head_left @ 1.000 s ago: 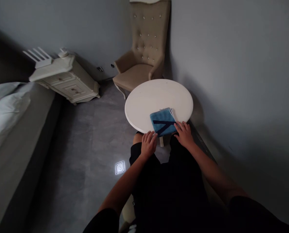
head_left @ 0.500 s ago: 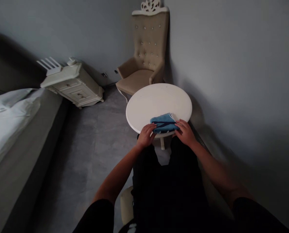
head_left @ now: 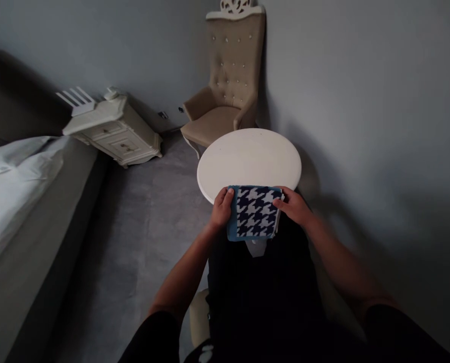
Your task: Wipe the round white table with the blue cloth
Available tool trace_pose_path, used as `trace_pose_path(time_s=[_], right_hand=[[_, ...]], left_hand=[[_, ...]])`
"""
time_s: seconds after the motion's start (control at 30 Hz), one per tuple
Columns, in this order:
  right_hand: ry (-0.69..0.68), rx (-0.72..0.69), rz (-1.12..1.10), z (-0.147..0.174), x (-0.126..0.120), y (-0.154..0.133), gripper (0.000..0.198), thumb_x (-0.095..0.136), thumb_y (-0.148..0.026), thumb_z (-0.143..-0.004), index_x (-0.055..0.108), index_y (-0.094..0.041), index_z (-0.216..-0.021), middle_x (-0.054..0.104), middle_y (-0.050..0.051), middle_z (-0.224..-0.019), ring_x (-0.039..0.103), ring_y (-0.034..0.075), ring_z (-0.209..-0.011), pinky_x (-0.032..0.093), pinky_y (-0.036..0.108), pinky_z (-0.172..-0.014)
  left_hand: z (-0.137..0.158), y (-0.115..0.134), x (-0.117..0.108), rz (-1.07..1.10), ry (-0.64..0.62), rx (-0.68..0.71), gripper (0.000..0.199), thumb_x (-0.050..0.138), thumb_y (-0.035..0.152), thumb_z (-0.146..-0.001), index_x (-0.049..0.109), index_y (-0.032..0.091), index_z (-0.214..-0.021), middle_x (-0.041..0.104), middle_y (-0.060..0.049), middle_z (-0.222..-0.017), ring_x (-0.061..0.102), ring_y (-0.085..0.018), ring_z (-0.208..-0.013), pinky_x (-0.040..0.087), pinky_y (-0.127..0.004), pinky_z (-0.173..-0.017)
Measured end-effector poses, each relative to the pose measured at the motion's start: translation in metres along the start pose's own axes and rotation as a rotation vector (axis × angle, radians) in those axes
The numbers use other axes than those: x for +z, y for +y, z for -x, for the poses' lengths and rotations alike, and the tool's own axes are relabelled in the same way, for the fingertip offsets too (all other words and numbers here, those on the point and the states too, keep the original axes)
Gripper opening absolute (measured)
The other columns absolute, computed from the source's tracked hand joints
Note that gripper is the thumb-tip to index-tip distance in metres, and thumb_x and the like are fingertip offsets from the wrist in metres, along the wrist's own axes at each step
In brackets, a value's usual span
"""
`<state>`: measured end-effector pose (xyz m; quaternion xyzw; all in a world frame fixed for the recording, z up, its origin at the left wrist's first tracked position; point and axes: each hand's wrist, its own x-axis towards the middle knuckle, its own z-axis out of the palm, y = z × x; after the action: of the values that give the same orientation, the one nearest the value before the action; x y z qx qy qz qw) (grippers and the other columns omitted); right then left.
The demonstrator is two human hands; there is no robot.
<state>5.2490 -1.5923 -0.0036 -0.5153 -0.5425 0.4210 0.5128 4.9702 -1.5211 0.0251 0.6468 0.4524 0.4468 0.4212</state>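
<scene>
A folded towel (head_left: 257, 212) is held up at the near edge of the round white table (head_left: 247, 156). Its face towards me carries a navy and pale grey houndstooth pattern, with a plain blue band along the left side. My left hand (head_left: 222, 207) grips the towel's left edge, thumb on the front and fingers behind. At the upper right corner, my right hand (head_left: 291, 204) pinches the towel with its thumb in front. The fingers behind the cloth are mostly hidden. The towel hangs in front of the table rim, over my lap.
Behind the table stands a beige tufted armchair (head_left: 232, 65). A white nightstand (head_left: 121, 133) to the left bears a white router (head_left: 79, 103). A bed (head_left: 20, 176) fills the left side, and a grey wall (head_left: 361, 101) runs along the right.
The towel was lying on the table's near edge with a blue side up. Both hands have lifted it and tipped it, so the houndstooth side now faces me.
</scene>
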Motion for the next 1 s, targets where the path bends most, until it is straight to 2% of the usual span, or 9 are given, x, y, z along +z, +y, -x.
trace_pose_path(time_s=[0.13, 0.2, 0.33, 0.47, 0.53, 0.6, 0.67, 0.77, 1.0], right_hand=[[0.014, 0.015, 0.017, 0.009, 0.002, -0.005, 0.073, 0.088, -0.09, -0.078, 0.077, -0.021, -0.1, 0.077, 0.004, -0.088, 0.07, 0.023, -0.08, 0.06, 0.034, -0.073], [0.04, -0.015, -0.006, 0.013, 0.003, -0.005, 0.076, 0.091, -0.093, -0.07, 0.074, -0.022, -0.09, 0.071, 0.001, -0.078, 0.065, 0.02, -0.071, 0.054, 0.031, -0.064], [0.093, -0.12, -0.026, 0.024, 0.01, -0.001, 0.077, 0.093, -0.093, -0.066, 0.07, -0.024, -0.091, 0.068, -0.002, -0.075, 0.063, 0.019, -0.067, 0.052, 0.03, -0.06], [0.186, -0.382, 0.018, 0.033, 0.015, -0.002, 0.071, 0.099, -0.08, -0.071, 0.065, -0.027, -0.103, 0.076, 0.002, -0.095, 0.072, 0.02, -0.078, 0.06, 0.033, -0.069], [0.153, -0.529, 0.059, 0.037, 0.017, -0.008, 0.059, 0.102, -0.065, -0.08, 0.062, -0.028, -0.105, 0.079, 0.007, -0.115, 0.077, 0.023, -0.094, 0.065, 0.037, -0.081], [0.12, -0.61, 0.085, 0.04, 0.018, -0.015, 0.05, 0.102, -0.05, -0.087, 0.063, -0.03, -0.111, 0.077, 0.01, -0.134, 0.079, 0.026, -0.112, 0.068, 0.042, -0.091], [0.105, -0.632, 0.098, 0.044, 0.019, -0.021, 0.047, 0.099, -0.043, -0.091, 0.064, -0.032, -0.12, 0.074, 0.012, -0.146, 0.077, 0.029, -0.125, 0.069, 0.046, -0.097], [0.054, -0.611, 0.116, 0.047, 0.02, -0.027, 0.045, 0.095, -0.04, -0.096, 0.067, -0.033, -0.13, 0.075, 0.012, -0.147, 0.077, 0.03, -0.13, 0.07, 0.049, -0.102], [-0.001, -0.617, 0.107, 0.047, 0.018, -0.034, 0.033, 0.095, -0.035, -0.096, 0.074, -0.032, -0.121, 0.076, 0.01, -0.149, 0.078, 0.03, -0.133, 0.069, 0.049, -0.109]], left_hand=[[0.005, -0.003, -0.005, 0.052, -0.021, -0.02, 0.068, 0.058, 0.085, -0.102, 0.069, 0.019, -0.091, 0.068, -0.004, -0.087, 0.06, -0.019, -0.083, 0.053, -0.032, -0.081], [0.008, -0.006, -0.009, 0.098, -0.07, 0.003, 0.07, 0.062, 0.087, -0.099, 0.073, 0.018, -0.102, 0.07, -0.004, -0.091, 0.062, -0.019, -0.084, 0.054, -0.032, -0.079], [0.019, -0.015, -0.021, 0.124, -0.158, 0.102, 0.082, 0.083, 0.086, -0.083, 0.072, 0.019, -0.131, 0.072, -0.003, -0.094, 0.064, -0.018, -0.078, 0.054, -0.03, -0.073], [0.033, -0.02, -0.033, 0.065, -0.126, 0.171, 0.063, 0.083, 0.072, -0.093, 0.072, 0.022, -0.129, 0.073, -0.002, -0.092, 0.065, -0.016, -0.075, 0.053, -0.028, -0.07], [0.039, -0.019, -0.036, 0.041, -0.096, 0.214, 0.056, 0.081, 0.068, -0.097, 0.072, 0.022, -0.128, 0.076, -0.004, -0.098, 0.069, -0.018, -0.08, 0.056, -0.03, -0.074], [0.044, -0.017, -0.038, 0.038, -0.072, 0.26, 0.051, 0.079, 0.065, -0.1, 0.072, 0.023, -0.127, 0.079, -0.007, -0.107, 0.075, -0.021, -0.09, 0.06, -0.033, -0.08], [0.047, -0.015, -0.039, 0.065, -0.071, 0.298, 0.048, 0.078, 0.063, -0.102, 0.071, 0.023, -0.128, 0.081, -0.009, -0.112, 0.078, -0.023, -0.097, 0.063, -0.036, -0.085], [0.05, -0.014, -0.04, 0.107, -0.093, 0.335, 0.047, 0.078, 0.062, -0.102, 0.071, 0.024, -0.13, 0.083, -0.01, -0.114, 0.081, -0.025, -0.099, 0.065, -0.038, -0.086], [0.055, -0.01, -0.045, 0.171, -0.098, 0.42, 0.039, 0.08, 0.047, -0.106, 0.072, 0.028, -0.139, 0.085, -0.009, -0.119, 0.083, -0.024, -0.103, 0.066, -0.036, -0.089]])
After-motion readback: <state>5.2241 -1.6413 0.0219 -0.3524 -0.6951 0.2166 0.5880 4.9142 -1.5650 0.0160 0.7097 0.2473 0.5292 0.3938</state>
